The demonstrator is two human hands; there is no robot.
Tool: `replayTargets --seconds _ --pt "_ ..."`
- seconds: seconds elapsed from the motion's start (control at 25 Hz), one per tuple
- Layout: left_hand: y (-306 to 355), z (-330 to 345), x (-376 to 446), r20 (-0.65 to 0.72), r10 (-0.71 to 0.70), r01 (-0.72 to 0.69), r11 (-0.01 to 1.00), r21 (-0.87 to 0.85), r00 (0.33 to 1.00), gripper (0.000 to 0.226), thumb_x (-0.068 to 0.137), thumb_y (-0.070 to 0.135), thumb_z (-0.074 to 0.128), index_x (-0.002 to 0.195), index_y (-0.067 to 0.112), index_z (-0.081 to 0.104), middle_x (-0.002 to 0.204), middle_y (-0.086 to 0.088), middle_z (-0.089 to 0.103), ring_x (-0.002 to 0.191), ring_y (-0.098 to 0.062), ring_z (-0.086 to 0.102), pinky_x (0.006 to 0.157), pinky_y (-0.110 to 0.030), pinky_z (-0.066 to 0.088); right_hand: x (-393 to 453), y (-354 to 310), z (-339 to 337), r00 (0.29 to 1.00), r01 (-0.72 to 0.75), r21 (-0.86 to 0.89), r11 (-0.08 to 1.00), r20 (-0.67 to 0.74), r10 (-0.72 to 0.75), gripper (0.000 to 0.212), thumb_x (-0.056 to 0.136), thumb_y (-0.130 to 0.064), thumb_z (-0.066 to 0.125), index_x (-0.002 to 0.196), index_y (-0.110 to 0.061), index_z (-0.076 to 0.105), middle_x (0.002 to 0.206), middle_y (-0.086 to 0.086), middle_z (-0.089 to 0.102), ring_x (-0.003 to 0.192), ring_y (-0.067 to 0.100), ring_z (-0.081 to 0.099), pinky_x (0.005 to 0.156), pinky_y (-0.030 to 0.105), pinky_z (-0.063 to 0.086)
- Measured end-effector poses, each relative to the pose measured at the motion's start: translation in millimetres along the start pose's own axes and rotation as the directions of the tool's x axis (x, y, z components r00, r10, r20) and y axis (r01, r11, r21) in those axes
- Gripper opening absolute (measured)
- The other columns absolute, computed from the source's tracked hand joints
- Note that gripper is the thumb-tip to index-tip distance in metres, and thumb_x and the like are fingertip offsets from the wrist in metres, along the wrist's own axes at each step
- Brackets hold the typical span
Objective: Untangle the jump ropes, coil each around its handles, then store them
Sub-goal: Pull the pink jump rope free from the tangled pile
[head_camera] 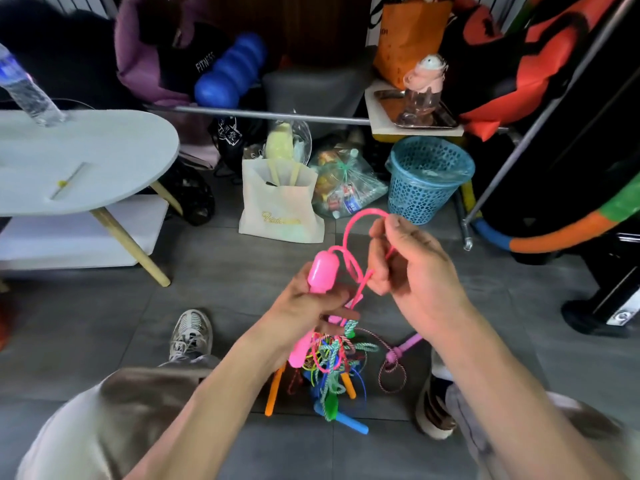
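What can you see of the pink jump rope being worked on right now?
The pink jump rope looks like glossy plastic: a thin cord and a rounded bright pink handle. The left hand grips the handle upright by its lower part. From the handle's top the cord arcs up in a loop to the right hand, which pinches it, then runs down past the fingers. Its lower length drops into the tangle of colored ropes on the floor, so it is not yet free.
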State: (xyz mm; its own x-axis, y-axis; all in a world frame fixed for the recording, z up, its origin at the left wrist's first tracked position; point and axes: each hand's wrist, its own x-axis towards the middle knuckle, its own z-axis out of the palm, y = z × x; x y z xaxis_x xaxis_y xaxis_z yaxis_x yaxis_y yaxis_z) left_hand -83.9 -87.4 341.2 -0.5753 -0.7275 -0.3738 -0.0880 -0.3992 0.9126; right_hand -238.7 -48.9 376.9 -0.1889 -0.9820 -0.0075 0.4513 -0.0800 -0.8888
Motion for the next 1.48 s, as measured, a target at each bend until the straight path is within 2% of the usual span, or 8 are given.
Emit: replayTargets --seconds 0.24,0.4,0.64,0.88,1.0,1.16,1.32,1.48 --pt "-47.5 3.7 13.7 0.034 -0.05 0.013 0.733 0.68 0.998 0.012 0.085 0.022 0.068 0.097 0.02 0.067 0.085 -0.003 0.07 0.069 -0.013 0.058 0.073 -0.036 0.054 -1.6 -14.3 -8.0 0.996 0.044 0.229 0.973 -0.087 -0.025 0.025 0.101 -0.025 0.038 0.087 -0.015 0.055 0.051 0.0 0.046 0.04 0.012 0.033 0.046 0.025 0.025" --pt "-19.8 1.8 9.3 -0.16 0.152 -0.129 0.981 0.141 0.975 0.016 0.093 0.009 0.062 0.078 0.005 0.066 0.061 -0.006 0.07 0.06 -0.023 0.055 0.055 -0.028 0.047 9.7 1.8 -24.1 0.939 -0.227 -0.158 0.961 -0.297 0.173 0.025 0.093 -0.008 0.049 0.113 -0.009 0.064 0.096 0.004 0.072 0.071 0.02 0.061 0.062 0.036 0.051" --pt "29.3 -9.3 -13.1 -0.211 0.228 -0.302 0.832 -0.464 0.951 0.008 0.084 0.016 0.057 0.085 0.009 0.062 0.066 -0.009 0.068 0.055 -0.017 0.061 0.055 -0.025 0.054 -1.6 55.0 -9.3 0.782 -0.618 -0.133 0.775 0.0 0.623 0.051 0.101 -0.037 0.027 0.113 -0.006 0.067 0.106 0.01 0.072 0.088 0.031 0.063 0.068 0.038 0.049" --pt "37.1 -25.1 -24.8 -0.23 0.309 -0.385 0.72 -0.577 0.923 0.017 0.086 0.021 0.053 0.098 0.012 0.061 0.081 -0.008 0.073 0.073 -0.014 0.069 0.066 -0.022 0.056 -6.2 84.4 -3.9 0.903 -0.231 -0.774 0.59 0.055 0.426 0.018 0.093 -0.012 0.053 0.093 -0.016 0.071 0.085 -0.003 0.071 0.074 0.005 0.061 0.074 0.03 0.054" --pt "31.2 -33.1 -20.3 -0.166 0.302 -0.343 0.862 -0.373 0.939 0.028 0.089 0.005 0.054 0.115 0.004 0.063 0.107 -0.01 0.073 0.085 -0.018 0.068 0.065 -0.021 0.053 -1.4 79.7 5.4 0.979 -0.154 -0.663 0.732 -0.001 0.206 0.023 0.097 -0.003 0.05 0.084 -0.012 0.067 0.068 0.0 0.066 0.055 0.008 0.057 0.058 0.025 0.051" --pt "4.5 -29.3 -14.3 -0.113 0.222 -0.149 0.88 0.451 0.969 0.015 0.078 -0.01 0.067 0.073 0.005 0.066 0.055 0.015 0.054 0.053 -0.003 0.046 0.055 -0.021 0.039 9.7 48.5 12.5 0.999 0.033 -0.374 0.927 0.001 -0.036 0.021 0.097 -0.001 0.051 0.088 -0.01 0.067 0.068 0.002 0.064 0.059 0.014 0.054 0.059 0.027 0.048" --pt "-5.8 -24.0 -6.9 -0.137 0.36 -0.248 0.827 0.504 0.923 0.019 0.084 0.019 0.072 0.074 0.003 0.066 0.058 -0.004 0.053 0.055 -0.012 0.042 0.052 -0.033 0.039 13.5 20.7 20.5 0.991 0.133 -0.014 0.991 0.014 -0.133 0.011 0.089 -0.008 0.057 0.09 -0.007 0.068 0.075 0.005 0.065 0.055 0.012 0.051 0.053 0.025 0.048" --pt "3.0 -22.1 -5.7 -0.205 0.465 -0.343 0.829 0.441 0.861 0.019 0.083 0.013 0.073 0.065 0.02 0.07 0.058 0.01 0.062 0.056 -0.002 0.048 0.054 -0.03 0.045 16.8 25.3 20.8 0.996 -0.088 -0.03 0.996 -0.033 0.087 0.026 0.09 0.002 0.046 0.103 -0.006 0.067 0.104 0.01 0.069 0.056 0.016 0.058 0.049 0.027 0.049"
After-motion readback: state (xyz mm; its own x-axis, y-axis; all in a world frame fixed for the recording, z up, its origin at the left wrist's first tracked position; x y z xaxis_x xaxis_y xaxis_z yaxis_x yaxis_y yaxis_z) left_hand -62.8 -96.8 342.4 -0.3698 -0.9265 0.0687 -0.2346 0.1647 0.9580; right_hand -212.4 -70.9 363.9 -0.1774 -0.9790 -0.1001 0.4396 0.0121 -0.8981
